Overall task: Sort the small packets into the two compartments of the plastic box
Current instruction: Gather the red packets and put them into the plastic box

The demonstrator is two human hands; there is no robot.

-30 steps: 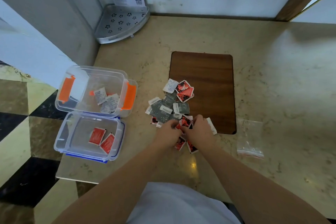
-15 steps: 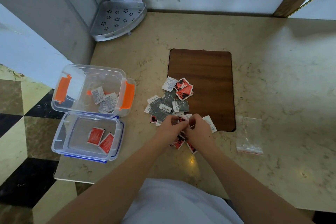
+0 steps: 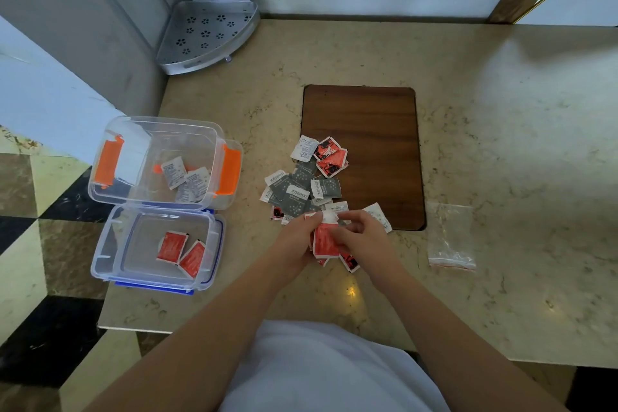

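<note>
A pile of small packets (image 3: pixel 302 186), grey, white and red, lies on the counter at the brown mat's left edge. My left hand (image 3: pixel 297 239) and my right hand (image 3: pixel 359 236) meet at the pile's near end, both gripping a red packet (image 3: pixel 324 241) lifted between them. On the left stand two clear plastic parts of the box: the far one with orange clips (image 3: pixel 230 170) holds white packets (image 3: pixel 187 179), the near one with a blue rim (image 3: pixel 153 284) holds two red packets (image 3: pixel 182 252).
A brown wooden mat (image 3: pixel 368 130) lies in the counter's middle. An empty clear zip bag (image 3: pixel 451 237) lies to the right of my hands. A metal corner shelf (image 3: pixel 204 37) sits at the back left. The counter's left edge drops to a tiled floor.
My hands have risen slightly off the pile and now hold a red packet up between them. The view has shifted a little; the boxes have not moved.
</note>
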